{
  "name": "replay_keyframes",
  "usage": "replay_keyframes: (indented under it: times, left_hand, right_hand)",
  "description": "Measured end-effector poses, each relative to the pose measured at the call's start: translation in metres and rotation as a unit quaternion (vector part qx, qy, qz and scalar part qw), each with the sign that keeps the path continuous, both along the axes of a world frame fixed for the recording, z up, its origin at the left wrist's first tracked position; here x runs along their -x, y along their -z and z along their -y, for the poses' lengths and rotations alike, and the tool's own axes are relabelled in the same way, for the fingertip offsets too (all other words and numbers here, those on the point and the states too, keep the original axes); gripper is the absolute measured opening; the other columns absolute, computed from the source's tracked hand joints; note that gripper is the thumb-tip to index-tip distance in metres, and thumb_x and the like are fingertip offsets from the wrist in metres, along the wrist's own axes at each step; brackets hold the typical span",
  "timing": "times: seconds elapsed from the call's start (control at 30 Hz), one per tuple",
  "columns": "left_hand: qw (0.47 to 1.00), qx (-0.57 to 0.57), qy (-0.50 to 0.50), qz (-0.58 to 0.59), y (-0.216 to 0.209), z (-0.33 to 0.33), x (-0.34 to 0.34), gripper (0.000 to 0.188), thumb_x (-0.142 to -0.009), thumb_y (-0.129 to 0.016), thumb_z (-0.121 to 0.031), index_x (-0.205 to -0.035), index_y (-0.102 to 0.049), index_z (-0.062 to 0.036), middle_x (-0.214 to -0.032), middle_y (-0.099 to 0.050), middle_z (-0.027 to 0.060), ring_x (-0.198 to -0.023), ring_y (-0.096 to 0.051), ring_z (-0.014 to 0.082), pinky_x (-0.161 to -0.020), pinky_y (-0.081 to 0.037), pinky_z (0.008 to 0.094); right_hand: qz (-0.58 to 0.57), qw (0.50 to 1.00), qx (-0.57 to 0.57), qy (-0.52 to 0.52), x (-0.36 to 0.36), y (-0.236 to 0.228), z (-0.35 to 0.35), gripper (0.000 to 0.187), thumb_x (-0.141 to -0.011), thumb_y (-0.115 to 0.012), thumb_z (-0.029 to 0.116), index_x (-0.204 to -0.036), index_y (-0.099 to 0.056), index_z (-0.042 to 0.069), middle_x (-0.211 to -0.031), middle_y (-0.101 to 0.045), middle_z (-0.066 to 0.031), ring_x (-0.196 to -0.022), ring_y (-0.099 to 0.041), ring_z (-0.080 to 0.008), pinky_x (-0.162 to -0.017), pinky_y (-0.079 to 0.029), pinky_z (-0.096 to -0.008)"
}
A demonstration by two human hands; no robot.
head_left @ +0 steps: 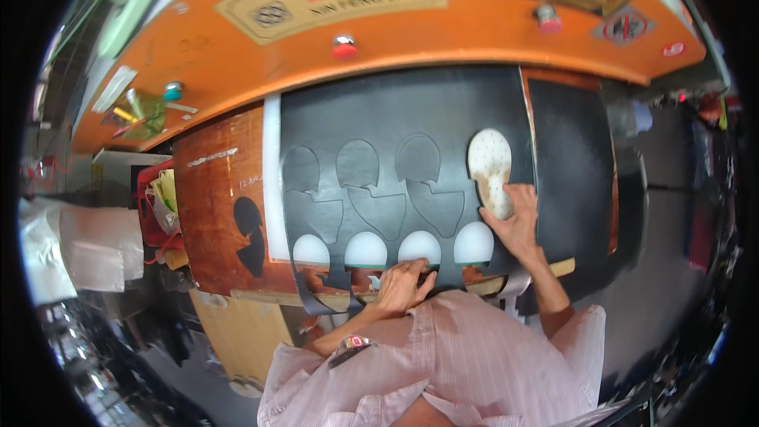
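My right hand [518, 221] grips the lower end of a cutting die [494, 156], thumb on one side and fingers on the other. The die is pale, dotted with dark spots and brownish at its waist, and rests on a black sheet [443, 111]. Several rounded and slanted outlines are cut into this sheet to the left of the die. Along its near edge, several rounded openings show white beneath. My left hand [405, 285] lies at that edge, fingers extended over one white opening [420, 247]; nothing is visibly held in it.
An orange machine beam [300, 55] with red push buttons [345, 47] and a green one [173, 92] spans the far side. Loose black cut pieces [250, 236] lie on the brown board [213, 182] at left. A red crate [150, 205] stands beyond that board.
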State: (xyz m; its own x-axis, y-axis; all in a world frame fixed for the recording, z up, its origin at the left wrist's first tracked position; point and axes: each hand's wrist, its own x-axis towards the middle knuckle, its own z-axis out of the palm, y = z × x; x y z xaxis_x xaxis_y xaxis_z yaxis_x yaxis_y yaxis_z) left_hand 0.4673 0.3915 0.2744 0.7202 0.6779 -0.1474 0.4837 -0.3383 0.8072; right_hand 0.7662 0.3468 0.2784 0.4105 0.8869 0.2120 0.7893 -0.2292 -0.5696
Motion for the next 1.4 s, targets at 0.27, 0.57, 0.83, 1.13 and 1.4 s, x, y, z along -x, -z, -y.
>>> replay_keyframes:
  times: [0.27, 0.57, 0.83, 1.13, 1.4]
  left_hand:
    - [0.980, 0.193, 0.017, -0.048, 0.011, 0.003, -0.004, 0.028, -0.098, -0.075, -0.025, -0.101, -0.073, 0.0026, -0.080, -0.074, 0.0087, -0.066, -0.064, 0.0139, -0.061, -0.051, 0.0326]
    - [0.981, 0.196, 0.000, -0.010, 0.010, -0.002, -0.010, 0.029, -0.104, -0.068, -0.017, -0.085, -0.066, 0.0041, -0.064, -0.054, -0.0006, -0.058, -0.045, 0.0060, -0.051, -0.039, 0.0287]
    - [0.971, 0.168, 0.134, -0.108, -0.005, 0.046, 0.027, 0.025, -0.098, -0.073, -0.020, -0.083, -0.065, -0.0017, -0.068, -0.063, 0.0175, -0.059, -0.063, 0.0376, -0.056, -0.049, 0.0451]
    - [0.934, -0.183, 0.304, 0.038, -0.046, -0.040, -0.086, 0.082, -0.078, -0.088, -0.031, -0.148, -0.054, -0.0044, -0.148, -0.055, 0.0170, -0.138, -0.051, 0.0377, -0.113, -0.042, 0.0507]
    - [0.895, -0.111, 0.431, 0.022, -0.020, -0.048, -0.144, 0.089, -0.083, -0.083, -0.031, -0.158, -0.041, -0.0062, -0.165, -0.036, 0.0168, -0.156, -0.029, 0.0385, -0.127, -0.027, 0.0559]
  right_hand:
    - [-0.360, 0.908, -0.095, 0.189, -0.065, -0.018, 0.038, 0.044, -0.081, -0.089, 0.014, -0.115, -0.070, -0.009, -0.109, -0.069, -0.0074, -0.101, -0.066, -0.0178, -0.091, -0.051, -0.0319]
    - [0.143, 0.967, 0.007, 0.209, -0.090, 0.011, 0.110, 0.047, -0.080, -0.085, 0.023, -0.113, -0.071, -0.007, -0.111, -0.068, -0.0194, -0.108, -0.059, -0.0380, -0.096, -0.048, -0.0469]
    - [-0.424, 0.846, 0.190, 0.262, -0.014, -0.007, 0.141, 0.039, -0.091, -0.082, 0.034, -0.090, -0.072, -0.004, -0.074, -0.068, -0.0046, -0.069, -0.058, -0.0102, -0.065, -0.049, -0.0323]
    - [-0.652, 0.734, 0.149, 0.120, -0.018, 0.005, 0.121, 0.038, -0.093, -0.083, 0.023, -0.118, -0.071, -0.002, -0.109, -0.071, -0.0049, -0.099, -0.064, -0.0123, -0.086, -0.052, -0.0305]
    - [-0.652, 0.741, 0.117, 0.106, -0.017, 0.002, 0.130, 0.043, -0.092, -0.084, 0.025, -0.122, -0.068, -0.001, -0.110, -0.071, -0.0040, -0.102, -0.064, -0.0119, -0.091, -0.051, -0.0295]
